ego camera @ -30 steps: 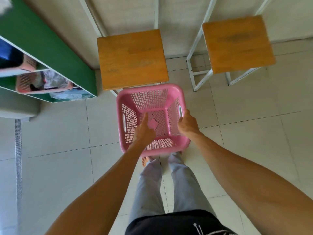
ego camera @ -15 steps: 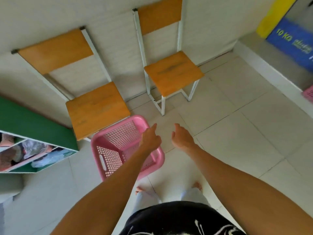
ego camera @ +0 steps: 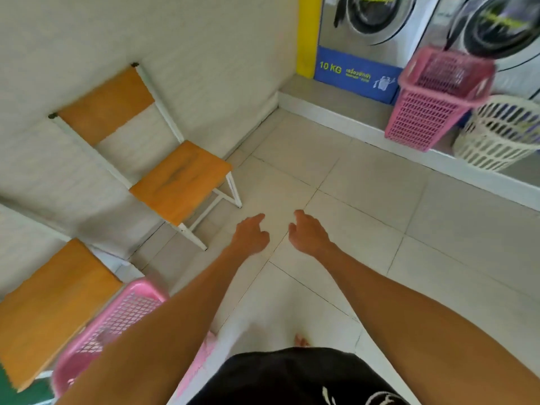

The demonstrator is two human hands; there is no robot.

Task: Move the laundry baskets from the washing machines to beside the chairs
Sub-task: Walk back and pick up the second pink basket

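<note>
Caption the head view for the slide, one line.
Both hands, left hand and right hand, empty; one pink basket beside chair, two baskets by washers.

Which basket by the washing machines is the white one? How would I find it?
Look at the washing machines at the top right, then down to the grey ledge in front of them. Two baskets stand there; the white basket is the right one, round with long slots, unlike the square pink basket beside it.

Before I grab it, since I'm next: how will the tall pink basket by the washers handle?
The tall pink mesh plastic basket looks empty, so probably light. Tall and tilted on the ledge, it may tip easily.
</note>
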